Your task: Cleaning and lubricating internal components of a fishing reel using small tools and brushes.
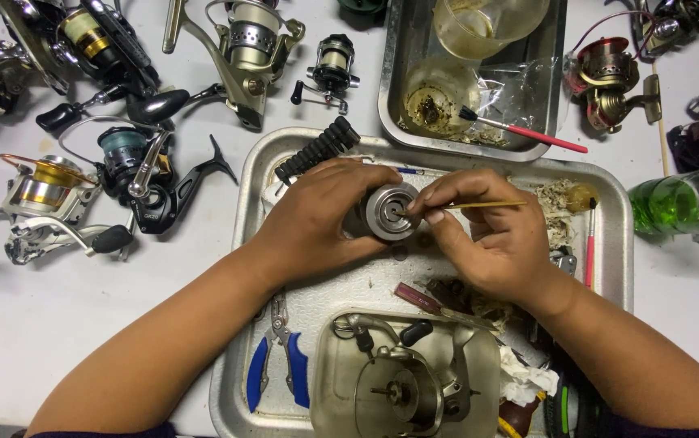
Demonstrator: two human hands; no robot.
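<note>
A round silver metal reel spool is held over the middle of the dented aluminium tray on the white worktop.

The left hand is wrapped around the spool, face turned toward 3 o'clock – so its centre hole is presented; the right hand is pinched on a thin wooden stick, tip at that hole. Blue-handled pliers are parked at 7 o'clock.

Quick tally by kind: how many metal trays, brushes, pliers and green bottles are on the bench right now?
Metal trays: 3, the large tray, the upper tray, the small front tray
Brushes: 3, the red brush, the right-edge brush, the thin brush in the right hand
Pliers: 1, blue-handled pliers
Green bottles: 1, green bottle
Total: 8
</note>
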